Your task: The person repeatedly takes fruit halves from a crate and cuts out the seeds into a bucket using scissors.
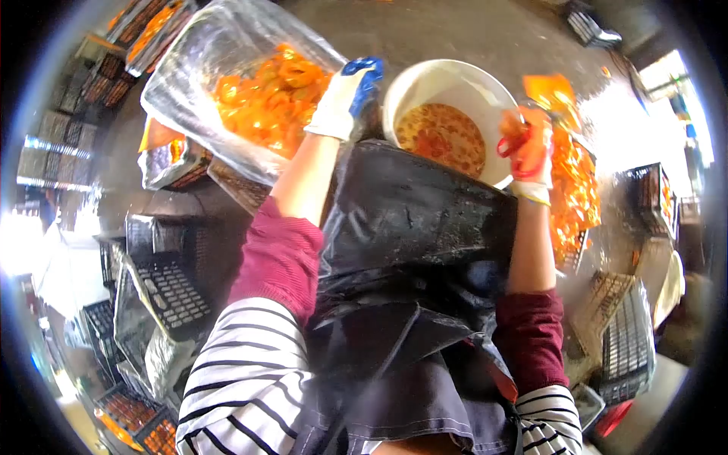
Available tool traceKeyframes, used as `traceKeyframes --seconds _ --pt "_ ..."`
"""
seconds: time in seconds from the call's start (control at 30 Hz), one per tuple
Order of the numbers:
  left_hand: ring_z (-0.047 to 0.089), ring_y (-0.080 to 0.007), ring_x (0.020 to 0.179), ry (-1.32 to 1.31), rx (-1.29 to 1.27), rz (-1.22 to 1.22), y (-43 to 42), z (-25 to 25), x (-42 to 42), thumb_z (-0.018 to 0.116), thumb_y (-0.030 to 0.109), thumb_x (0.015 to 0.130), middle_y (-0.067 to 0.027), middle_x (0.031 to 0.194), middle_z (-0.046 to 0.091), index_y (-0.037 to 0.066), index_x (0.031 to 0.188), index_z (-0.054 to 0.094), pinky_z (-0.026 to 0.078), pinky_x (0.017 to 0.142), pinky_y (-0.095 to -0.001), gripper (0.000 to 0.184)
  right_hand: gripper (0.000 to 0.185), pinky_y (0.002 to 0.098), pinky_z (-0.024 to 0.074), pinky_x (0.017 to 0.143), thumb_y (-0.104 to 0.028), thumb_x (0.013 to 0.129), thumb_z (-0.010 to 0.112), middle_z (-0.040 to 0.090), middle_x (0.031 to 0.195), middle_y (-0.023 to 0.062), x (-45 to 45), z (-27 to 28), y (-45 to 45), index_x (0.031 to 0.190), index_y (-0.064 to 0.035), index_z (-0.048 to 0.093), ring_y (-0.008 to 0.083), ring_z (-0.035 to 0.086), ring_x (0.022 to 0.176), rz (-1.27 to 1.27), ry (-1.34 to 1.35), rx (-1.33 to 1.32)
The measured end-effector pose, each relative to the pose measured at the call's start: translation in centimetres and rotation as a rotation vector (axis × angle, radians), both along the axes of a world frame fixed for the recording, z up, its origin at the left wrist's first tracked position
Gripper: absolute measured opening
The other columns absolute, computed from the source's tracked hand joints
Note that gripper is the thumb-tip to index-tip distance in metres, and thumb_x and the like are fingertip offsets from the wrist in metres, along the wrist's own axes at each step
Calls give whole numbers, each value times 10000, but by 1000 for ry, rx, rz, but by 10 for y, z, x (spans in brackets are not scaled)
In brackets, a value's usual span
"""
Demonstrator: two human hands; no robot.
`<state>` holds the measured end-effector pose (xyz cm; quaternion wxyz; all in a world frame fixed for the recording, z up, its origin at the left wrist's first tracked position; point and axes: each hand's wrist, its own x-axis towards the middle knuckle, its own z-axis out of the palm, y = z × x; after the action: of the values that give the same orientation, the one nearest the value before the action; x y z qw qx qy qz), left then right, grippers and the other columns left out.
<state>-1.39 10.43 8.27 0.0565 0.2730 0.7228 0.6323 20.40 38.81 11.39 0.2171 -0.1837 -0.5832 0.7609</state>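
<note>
My left hand (347, 98), in a white glove with blue coating, is at the right edge of a crate lined with clear plastic (178, 95). Its fingers look curled, and what they hold, if anything, is hidden. Glossy orange pieces (265, 98) lie inside the liner. Over the right rim of a white bucket (406, 87), my right hand (531, 148) wears an orange-red glove. It is closed on a tool with a red loop handle (503, 145); the tool's kind is unclear. Brownish liquid with orange bits (440, 140) fills the bucket's bottom.
A black apron (417, 212) covers my lap, close to the bucket. More orange pieces in plastic (572, 189) stand to the right. Black crates (171, 292) are stacked at left, with another crate (628, 341) at lower right. The dark floor (425, 34) looks wet.
</note>
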Motion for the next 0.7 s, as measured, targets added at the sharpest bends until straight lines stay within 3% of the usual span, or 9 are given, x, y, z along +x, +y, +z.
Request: traceKeyframes --seconds 0.03,0.07,0.1,0.17,0.23,0.33,0.43,0.5,0.7 --pt "630 -196 843 345 -121 158 -26 -23 -14 541 183 892 -85 971 673 23 1026 631 477 745 -314 227 394 409 486 806 -405 931 472 601 987 157 2 -15 15 1113 -59 517 298 574 945 -44 179 -205" --pt "631 -216 880 40 -204 212 -51 -13 -11 562 215 883 -104 1000 667 29 1039 628 478 767 -321 252 445 477 451 923 -402 934 463 565 1166 200 3 -30 29 1194 -40 449 356 515 1145 -78 367 -403" --pt "632 -236 916 -270 -279 259 -73 -3 -7 582 248 873 -124 1029 662 35 1052 625 480 788 -327 281 413 514 363 1019 -380 928 471 536 1230 219 15 -22 28 1137 -24 481 364 460 1200 -157 368 -805" --pt "550 -261 1111 -161 -619 342 -108 -33 -26 632 346 832 -137 1204 584 62 1208 552 423 936 -332 478 387 521 340 1040 -366 920 480 511 1266 227 13 -3 13 1104 -29 527 359 435 1226 -363 255 -774" --pt "451 -280 1259 14 -956 337 -125 -53 -29 664 406 802 -133 1366 472 96 1345 448 348 1052 -357 662 509 466 406 1001 -392 884 568 569 1204 200 12 -23 32 1172 26 523 336 523 1125 -18 346 -747" --pt "302 -286 1364 65 -1306 165 -117 -53 -15 683 404 786 -109 1502 281 151 1447 283 219 1132 -424 814 595 424 441 980 -410 869 605 602 1167 181 5 -24 25 1214 66 511 315 572 1064 49 354 -678" --pt "322 -288 1349 164 -1511 140 -96 -57 -14 687 371 784 -120 1471 328 147 1431 311 254 1107 -445 781 439 481 362 1023 -413 927 490 529 1257 197 -1 -25 21 1159 -46 556 339 484 1168 21 352 -670" --pt "445 -309 1245 186 -1528 79 -89 -57 -14 691 323 777 -149 1371 442 134 1383 386 353 1029 -428 704 386 518 322 1045 -410 957 434 485 1309 205 -1 -32 24 1139 -102 577 363 433 1226 74 367 -670" --pt "539 -324 1146 120 -1438 16 -91 -49 -17 647 243 791 -181 1273 529 97 1320 461 433 962 -404 579 401 542 350 1038 -362 955 474 465 1321 189 -7 -21 11 1220 -67 531 413 396 1254 -51 212 -564"
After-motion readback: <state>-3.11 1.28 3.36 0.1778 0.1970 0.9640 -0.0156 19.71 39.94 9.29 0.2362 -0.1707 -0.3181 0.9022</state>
